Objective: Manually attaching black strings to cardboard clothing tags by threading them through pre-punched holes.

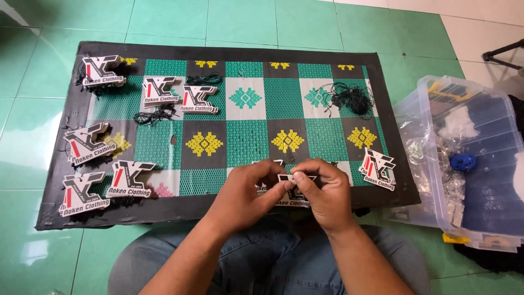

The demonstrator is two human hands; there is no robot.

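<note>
Both hands (pixel 289 188) pinching tag (pixel 297 192), bin (pixel 494 240) holding packets (pixel 456 186)

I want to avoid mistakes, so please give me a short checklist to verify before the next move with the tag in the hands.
1. Left hand grips the tag: ok.
2. Right hand pinches the tag's top edge: ok.
3. Black strings lie on the mat, apart from both hands: ok.
4. String already through the held tag: cannot tell, fingers hide it.
5. Spare tag pile beside right hand: ok.
6. Finished tags at left carry strings: ok.
</note>
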